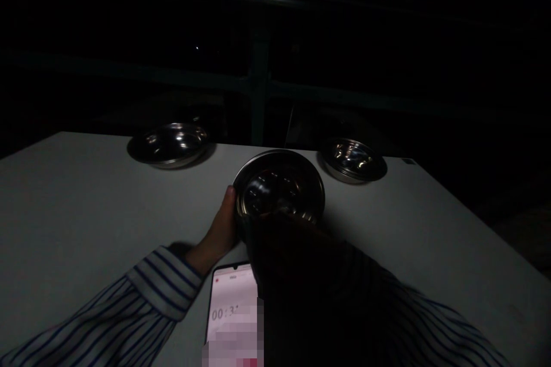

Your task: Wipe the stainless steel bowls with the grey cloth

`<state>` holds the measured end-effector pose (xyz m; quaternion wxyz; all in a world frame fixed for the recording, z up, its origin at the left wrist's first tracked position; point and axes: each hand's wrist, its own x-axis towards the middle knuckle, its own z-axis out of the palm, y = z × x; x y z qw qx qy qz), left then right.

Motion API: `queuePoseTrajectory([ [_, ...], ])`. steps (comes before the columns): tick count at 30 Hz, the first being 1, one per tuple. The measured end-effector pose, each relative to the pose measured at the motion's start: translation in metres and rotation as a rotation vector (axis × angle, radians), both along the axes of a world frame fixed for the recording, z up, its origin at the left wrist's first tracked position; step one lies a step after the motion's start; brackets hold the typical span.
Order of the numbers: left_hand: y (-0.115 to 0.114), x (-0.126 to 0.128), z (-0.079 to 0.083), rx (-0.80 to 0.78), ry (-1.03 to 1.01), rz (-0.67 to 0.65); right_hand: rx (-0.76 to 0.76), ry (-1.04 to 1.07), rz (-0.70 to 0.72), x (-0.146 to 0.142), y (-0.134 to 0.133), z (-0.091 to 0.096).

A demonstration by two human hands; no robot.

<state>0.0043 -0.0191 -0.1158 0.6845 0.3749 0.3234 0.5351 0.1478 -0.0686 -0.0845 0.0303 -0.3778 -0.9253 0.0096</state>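
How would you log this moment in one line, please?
left hand: holding middle bowl rim | right hand: shadowed, grip unclear | far bowls: untouched | phone: lit

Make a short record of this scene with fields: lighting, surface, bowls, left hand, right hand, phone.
lighting: very dim, background dark
surface: white table
bowls: three metal ones; middle bowl nearest the person, left bowl and right bowl farther back, apart from it
left hand: grips the middle bowl's left rim
right hand: in shadow at the middle bowl's near rim; grip unclear
phone: flat on the table between the striped sleeves, screen lit with a timer
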Motion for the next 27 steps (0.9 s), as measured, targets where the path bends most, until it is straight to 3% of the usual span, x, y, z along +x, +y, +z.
queuePoseTrajectory([
  [9, 0.005, -0.001, -0.004, -0.012, -0.019, 0.031, -0.062, -0.124, -0.153, 0.031, 0.001, 0.016],
  [14, 0.003, -0.001, -0.004, -0.028, 0.009, 0.043, -0.058, 0.035, 0.03, 0.016, 0.012, -0.012],
  [18, 0.003, -0.001, -0.001, -0.018, -0.006, 0.044, 0.019, 0.1, 0.006, 0.004, 0.013, -0.03],
  [27, 0.006, 0.0, -0.001, -0.036, -0.065, 0.019, -0.065, -0.097, -0.102, 0.03, 0.0, 0.011],
])
